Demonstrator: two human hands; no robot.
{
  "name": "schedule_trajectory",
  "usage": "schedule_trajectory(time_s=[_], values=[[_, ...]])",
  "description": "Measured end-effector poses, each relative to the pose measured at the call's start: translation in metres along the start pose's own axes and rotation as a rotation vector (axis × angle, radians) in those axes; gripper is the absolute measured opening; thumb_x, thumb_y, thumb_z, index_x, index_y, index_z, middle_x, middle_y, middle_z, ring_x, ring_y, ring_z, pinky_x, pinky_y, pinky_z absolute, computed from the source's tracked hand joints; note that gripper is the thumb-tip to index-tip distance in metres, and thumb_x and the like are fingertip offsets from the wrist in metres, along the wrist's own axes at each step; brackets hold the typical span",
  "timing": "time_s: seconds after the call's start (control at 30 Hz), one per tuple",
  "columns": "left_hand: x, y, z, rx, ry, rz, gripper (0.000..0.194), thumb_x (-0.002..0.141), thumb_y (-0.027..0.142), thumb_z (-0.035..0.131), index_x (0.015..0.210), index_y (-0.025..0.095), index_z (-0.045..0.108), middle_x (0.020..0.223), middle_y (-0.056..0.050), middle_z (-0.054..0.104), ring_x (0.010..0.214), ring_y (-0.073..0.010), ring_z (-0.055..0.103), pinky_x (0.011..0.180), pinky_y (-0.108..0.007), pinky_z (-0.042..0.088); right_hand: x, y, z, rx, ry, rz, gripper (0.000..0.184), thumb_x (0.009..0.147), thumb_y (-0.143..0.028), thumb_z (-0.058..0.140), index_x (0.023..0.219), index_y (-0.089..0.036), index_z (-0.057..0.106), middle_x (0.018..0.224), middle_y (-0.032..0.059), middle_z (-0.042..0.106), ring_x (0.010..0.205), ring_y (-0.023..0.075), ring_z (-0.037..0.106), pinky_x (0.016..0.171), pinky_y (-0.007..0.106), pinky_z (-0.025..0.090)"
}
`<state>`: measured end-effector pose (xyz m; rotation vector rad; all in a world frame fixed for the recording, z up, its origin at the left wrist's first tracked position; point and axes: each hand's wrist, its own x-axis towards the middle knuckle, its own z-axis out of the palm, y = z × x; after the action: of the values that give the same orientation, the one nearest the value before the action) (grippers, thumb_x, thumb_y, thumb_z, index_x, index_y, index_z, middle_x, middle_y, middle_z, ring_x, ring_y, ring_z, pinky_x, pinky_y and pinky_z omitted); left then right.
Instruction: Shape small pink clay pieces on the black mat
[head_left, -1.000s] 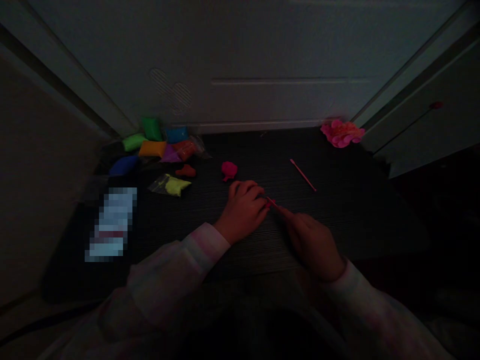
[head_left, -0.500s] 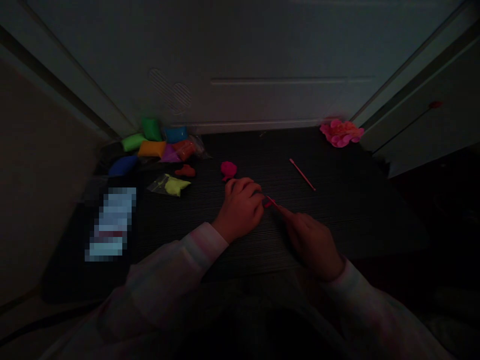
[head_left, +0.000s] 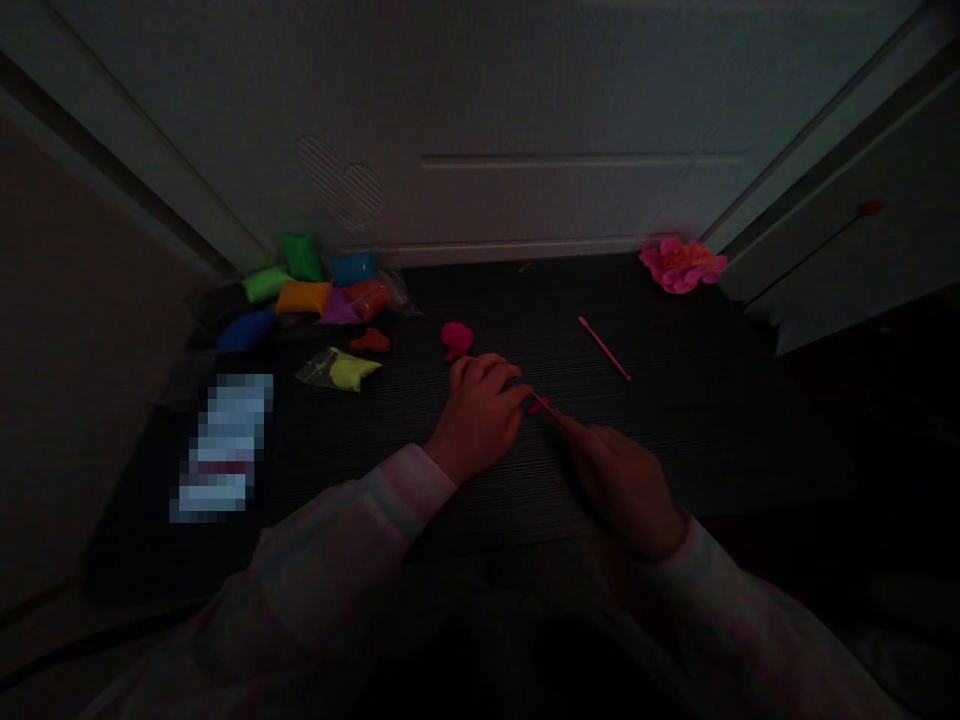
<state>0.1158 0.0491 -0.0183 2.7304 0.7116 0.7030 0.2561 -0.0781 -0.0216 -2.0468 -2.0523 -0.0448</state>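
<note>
My right hand [head_left: 630, 490] grips a thin pink modelling tool [head_left: 546, 403], its tip pointing up and left. Under that tip lies a small bright pink piece of clay [head_left: 535, 408] on the dark table. My left hand [head_left: 480, 415] is curled palm down just left of it, with a fingertip at the tool's tip; whatever its fingers hold is hidden beneath them. Just beyond the left hand sits a rounded pink clay lump [head_left: 457, 340]. A second pink modelling tool [head_left: 604, 349] lies slantwise to the right, touched by neither hand.
Several bagged clay packs, such as an orange one [head_left: 303, 297], lie at the back left. Nearer are a yellow pack [head_left: 351, 371], a reddish clay piece [head_left: 370, 341] and a blurred-out lit screen [head_left: 223, 448]. A pink flower [head_left: 683, 266] is at the back right, before a white panel [head_left: 525, 200].
The tool's tip and the left fingertips have shifted very slightly over the small pink clay piece. Everything else stays in place.
</note>
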Motion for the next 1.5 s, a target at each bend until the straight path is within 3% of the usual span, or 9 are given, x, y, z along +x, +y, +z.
schedule_trajectory(time_s=[0.33,1.07,1.3,1.5], values=[[-0.001,-0.001,0.002,0.015,0.020,0.029,0.025,0.078,0.017,0.046,0.096,0.021,0.063,0.103,-0.005,0.060,0.102,-0.0230,0.041,0.086,-0.043,0.031,-0.001,0.000,0.000,0.004,-0.007,-0.002,0.035,0.088,-0.020,0.034,0.121,-0.017,0.045,0.070,0.0020,0.060,0.063,0.0135,0.053,0.059,0.025,0.038],[-0.001,0.000,0.002,0.039,-0.064,0.054,0.022,0.077,0.018,0.047,0.090,0.022,0.064,0.106,-0.005,0.059,0.105,-0.0253,0.040,0.086,-0.045,0.029,0.002,-0.001,0.002,-0.027,-0.005,-0.010,0.031,0.086,-0.021,0.039,0.113,-0.016,0.053,0.073,0.0033,0.066,0.061,0.0135,0.058,0.058,0.025,0.041],[0.000,0.000,0.000,0.020,0.002,-0.007,0.022,0.078,0.020,0.046,0.092,0.017,0.062,0.102,-0.006,0.061,0.103,-0.0235,0.042,0.089,-0.043,0.028,0.013,-0.007,0.004,-0.001,0.002,-0.003,0.029,0.085,-0.019,0.039,0.108,-0.014,0.056,0.078,0.0052,0.067,0.063,0.0141,0.060,0.058,0.024,0.042],[-0.001,-0.001,0.000,0.008,0.049,-0.021,0.020,0.078,0.020,0.046,0.088,0.016,0.063,0.098,-0.005,0.062,0.101,-0.0228,0.043,0.089,-0.041,0.029,0.002,-0.006,0.001,0.029,-0.017,0.004,0.031,0.086,-0.018,0.037,0.113,-0.014,0.052,0.076,0.0047,0.067,0.064,0.0142,0.061,0.060,0.025,0.043]])
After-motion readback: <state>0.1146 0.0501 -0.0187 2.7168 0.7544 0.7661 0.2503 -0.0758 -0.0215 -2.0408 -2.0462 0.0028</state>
